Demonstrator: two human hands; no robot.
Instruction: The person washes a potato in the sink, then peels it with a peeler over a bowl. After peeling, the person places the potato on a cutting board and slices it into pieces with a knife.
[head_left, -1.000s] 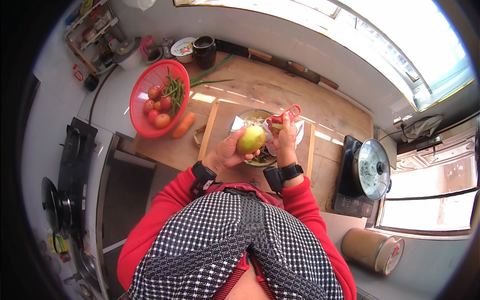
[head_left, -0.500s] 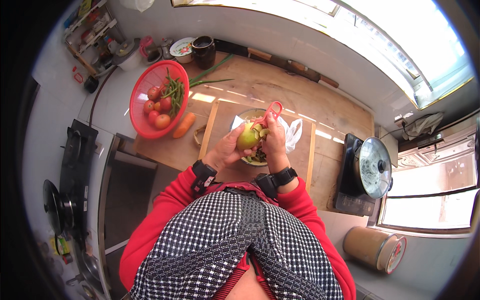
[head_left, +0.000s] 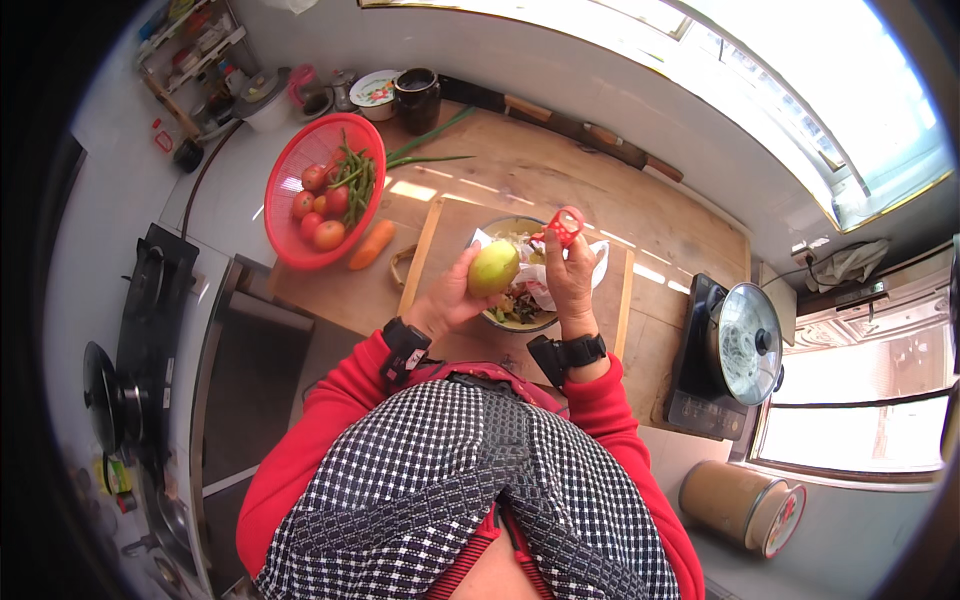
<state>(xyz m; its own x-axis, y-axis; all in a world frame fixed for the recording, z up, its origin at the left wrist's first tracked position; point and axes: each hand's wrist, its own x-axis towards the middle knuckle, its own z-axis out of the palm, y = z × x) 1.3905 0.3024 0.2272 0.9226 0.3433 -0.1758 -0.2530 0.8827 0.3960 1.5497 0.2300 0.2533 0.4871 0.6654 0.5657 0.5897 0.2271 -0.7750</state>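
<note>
My left hand (head_left: 455, 297) grips a round yellow-green fruit (head_left: 494, 267) and holds it up over a bowl of peel scraps (head_left: 520, 307). My right hand (head_left: 570, 280) is closed around a red peeler (head_left: 565, 226), raised just to the right of the fruit and apart from it. The bowl sits on a wooden cutting board (head_left: 433, 243) with a white plastic bag (head_left: 598, 262) tucked beside it.
A red basket (head_left: 288, 240) with tomatoes and green beans stands left of the board, an orange carrot (head_left: 371, 245) next to it. A pot with a glass lid (head_left: 747, 342) is on a cooker at the right. Gas hob (head_left: 140, 300) at the left; jars at the back.
The right hand with the peeler swept down across the fruit half a second ago and has now lifted off to its upper right. The left hand turned the fruit slightly.
</note>
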